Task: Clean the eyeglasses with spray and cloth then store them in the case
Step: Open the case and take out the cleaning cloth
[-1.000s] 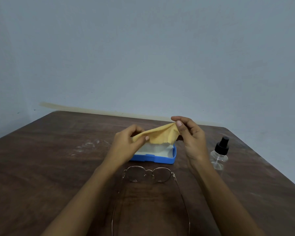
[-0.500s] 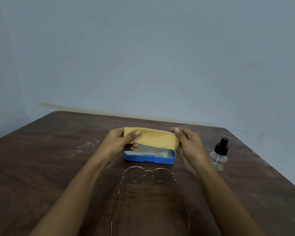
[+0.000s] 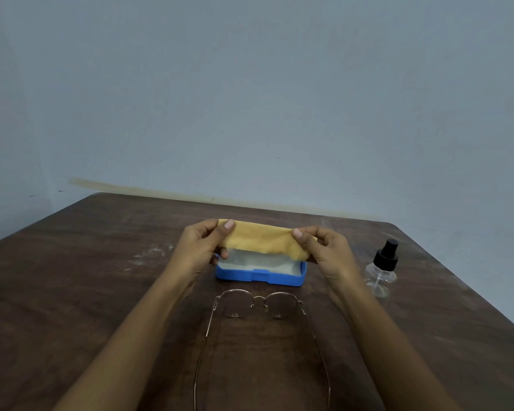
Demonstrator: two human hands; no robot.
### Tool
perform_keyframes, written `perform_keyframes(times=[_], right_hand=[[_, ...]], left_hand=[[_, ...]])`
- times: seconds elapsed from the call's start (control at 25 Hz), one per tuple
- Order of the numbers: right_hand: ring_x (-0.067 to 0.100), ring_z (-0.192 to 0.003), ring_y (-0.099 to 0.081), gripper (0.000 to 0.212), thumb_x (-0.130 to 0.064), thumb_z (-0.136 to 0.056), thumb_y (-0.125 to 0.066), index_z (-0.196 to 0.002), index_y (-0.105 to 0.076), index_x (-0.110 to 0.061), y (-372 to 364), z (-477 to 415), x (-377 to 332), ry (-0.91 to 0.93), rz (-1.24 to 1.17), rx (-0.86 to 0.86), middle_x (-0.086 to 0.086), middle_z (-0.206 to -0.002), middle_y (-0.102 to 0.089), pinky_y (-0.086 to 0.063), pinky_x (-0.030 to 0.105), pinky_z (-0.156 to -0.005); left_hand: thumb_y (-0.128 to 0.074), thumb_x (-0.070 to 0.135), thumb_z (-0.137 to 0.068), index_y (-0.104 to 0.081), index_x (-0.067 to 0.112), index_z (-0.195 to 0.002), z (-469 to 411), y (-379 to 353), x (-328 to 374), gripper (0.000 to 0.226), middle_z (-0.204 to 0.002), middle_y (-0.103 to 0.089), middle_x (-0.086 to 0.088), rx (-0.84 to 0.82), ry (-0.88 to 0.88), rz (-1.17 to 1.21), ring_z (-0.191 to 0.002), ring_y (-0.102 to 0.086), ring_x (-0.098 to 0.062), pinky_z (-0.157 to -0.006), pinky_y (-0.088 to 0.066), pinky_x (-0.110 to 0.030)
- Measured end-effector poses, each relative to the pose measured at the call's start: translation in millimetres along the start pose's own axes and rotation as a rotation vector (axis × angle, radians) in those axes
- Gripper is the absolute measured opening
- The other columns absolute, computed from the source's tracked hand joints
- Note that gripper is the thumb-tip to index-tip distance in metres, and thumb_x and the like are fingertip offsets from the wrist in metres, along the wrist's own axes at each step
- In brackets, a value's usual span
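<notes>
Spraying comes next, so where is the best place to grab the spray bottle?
Probably around the clear body of the spray bottle, below the black nozzle, coming in from its left side with the right hand, the nearer one. The bottle stands upright and apart from the blue case.

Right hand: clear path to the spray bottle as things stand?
Probably yes. The spray bottle stands just beside the right hand with bare table between, but that hand is pinching the yellow cloth and must release first.

Head view, forward-down over table (image 3: 72, 277)
</notes>
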State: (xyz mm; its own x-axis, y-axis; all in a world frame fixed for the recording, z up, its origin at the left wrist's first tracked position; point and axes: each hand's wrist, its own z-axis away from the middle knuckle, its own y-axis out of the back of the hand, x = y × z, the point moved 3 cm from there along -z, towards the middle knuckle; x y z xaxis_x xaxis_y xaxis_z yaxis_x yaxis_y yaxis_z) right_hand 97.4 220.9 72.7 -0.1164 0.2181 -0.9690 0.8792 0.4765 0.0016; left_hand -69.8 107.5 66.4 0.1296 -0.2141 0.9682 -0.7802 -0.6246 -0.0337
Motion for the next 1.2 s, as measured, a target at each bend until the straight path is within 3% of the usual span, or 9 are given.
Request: perform_keyframes(times=[0.16, 0.36, 0.52, 0.68, 0.84, 0.92, 1.0, 1.12, 1.2], right_hand=[[0.007, -0.060, -0.052, 0.009, -0.014, -0.081, -0.065, -0.072, -0.066, -0.017, -0.3, 0.9, -0.9, 0.012, -0.013, 0.032, -0.002, -0.063, -0.060, -0.044, 0.010, -0.046], [0.009, -0.067, -0.054, 0.009, -0.011, -0.085, -0.062, -0.080, -0.065, -0.018, -0.4, 1.1, 0.5, -0.021, -0.026, -0.007, 0.000, -0.076, -0.062, -0.047, 0.014, -0.050], [0.010, -0.067, -0.052, 0.023, -0.005, -0.089, -0.052, -0.079, -0.067, -0.020, -3.4, 2.5, -3.6, -0.030, 0.026, -0.101, -0.002, -0.077, -0.061, -0.046, 0.021, -0.053], [0.009, -0.068, -0.053, 0.037, -0.005, -0.091, -0.042, -0.077, -0.072, -0.020, -8.7, 4.3, -10.3, -0.031, 0.091, -0.207, -0.001, -0.083, -0.066, -0.046, 0.021, -0.051], [0.012, -0.070, -0.054, 0.049, 0.008, -0.084, -0.033, -0.080, -0.072, -0.021, -11.9, 6.5, -14.2, 0.001, 0.147, -0.308, -0.002, -0.092, -0.069, -0.045, 0.023, -0.055], [0.002, -0.068, -0.058, 0.043, 0.007, -0.087, -0.038, -0.088, -0.070, -0.022, -13.6, 8.5, -15.1, 0.047, 0.183, -0.394, -0.005, -0.091, -0.069, -0.044, 0.018, -0.054], [-0.003, -0.066, -0.059, 0.033, 0.003, -0.088, -0.046, -0.093, -0.068, -0.022, -14.2, 9.5, -15.5, 0.091, 0.214, -0.455, -0.004, -0.088, -0.069, -0.044, 0.015, -0.056], [0.000, -0.065, -0.058, 0.019, -0.006, -0.086, -0.056, -0.088, -0.069, -0.021, -14.5, 10.4, -16.3, 0.148, 0.195, -0.454, -0.004, -0.076, -0.067, -0.045, 0.013, -0.058], [0.005, -0.073, -0.055, 0.013, -0.009, -0.084, -0.059, -0.086, -0.069, -0.017, -14.6, 9.6, -15.5, 0.182, 0.183, -0.397, -0.004, -0.081, -0.063, -0.045, 0.012, -0.061]], left_hand=[[-0.055, 0.024, -0.087, -0.063, 0.020, -0.080, -0.5, 1.3, -1.0, 0.011, -0.063, -0.054, -0.004, 0.046, -0.020, -0.041, -0.041, -0.052, -0.001, -0.036, -0.039, -0.012], [-0.058, 0.026, -0.086, -0.066, 0.012, -0.092, -1.4, -1.7, -5.4, 0.018, -0.079, -0.061, -0.002, 0.152, -0.050, -0.191, -0.071, -0.056, -0.009, -0.052, -0.051, -0.019], [-0.063, 0.025, -0.083, -0.067, 0.007, -0.093, -0.8, -2.8, -4.5, 0.021, -0.074, -0.063, 0.002, 0.248, -0.088, -0.234, -0.058, -0.060, -0.008, -0.053, -0.055, -0.021], [-0.065, 0.025, -0.081, -0.068, 0.015, -0.082, 3.0, -9.3, -2.4, 0.010, -0.070, -0.065, 0.003, 0.225, -0.132, -0.321, -0.042, -0.060, -0.002, -0.043, -0.046, -0.009], [-0.067, 0.027, -0.079, -0.071, 0.015, -0.085, 5.5, -15.0, 0.4, 0.013, -0.077, -0.069, -0.001, 0.198, -0.162, -0.367, -0.066, -0.064, -0.009, -0.058, -0.055, -0.024], [-0.068, 0.026, -0.079, -0.071, 0.017, -0.086, 6.1, -16.2, 2.5, 0.012, -0.077, -0.069, 0.001, 0.176, -0.170, -0.371, -0.071, -0.064, -0.010, -0.061, -0.054, -0.026], [-0.068, 0.024, -0.079, -0.072, 0.018, -0.084, 7.1, -16.9, 3.8, 0.009, -0.072, -0.069, 0.004, 0.147, -0.194, -0.346, -0.067, -0.062, -0.006, -0.057, -0.052, -0.019], [-0.066, 0.021, -0.080, -0.070, 0.016, -0.082, 6.5, -17.0, 4.3, 0.007, -0.068, -0.066, 0.005, 0.113, -0.202, -0.297, -0.059, -0.059, -0.004, -0.046, -0.045, -0.008], [-0.064, 0.023, -0.081, -0.070, 0.015, -0.085, 6.5, -18.2, 4.2, 0.011, -0.069, -0.066, 0.004, 0.085, -0.196, -0.286, -0.058, -0.059, -0.001, -0.050, -0.047, -0.009]])
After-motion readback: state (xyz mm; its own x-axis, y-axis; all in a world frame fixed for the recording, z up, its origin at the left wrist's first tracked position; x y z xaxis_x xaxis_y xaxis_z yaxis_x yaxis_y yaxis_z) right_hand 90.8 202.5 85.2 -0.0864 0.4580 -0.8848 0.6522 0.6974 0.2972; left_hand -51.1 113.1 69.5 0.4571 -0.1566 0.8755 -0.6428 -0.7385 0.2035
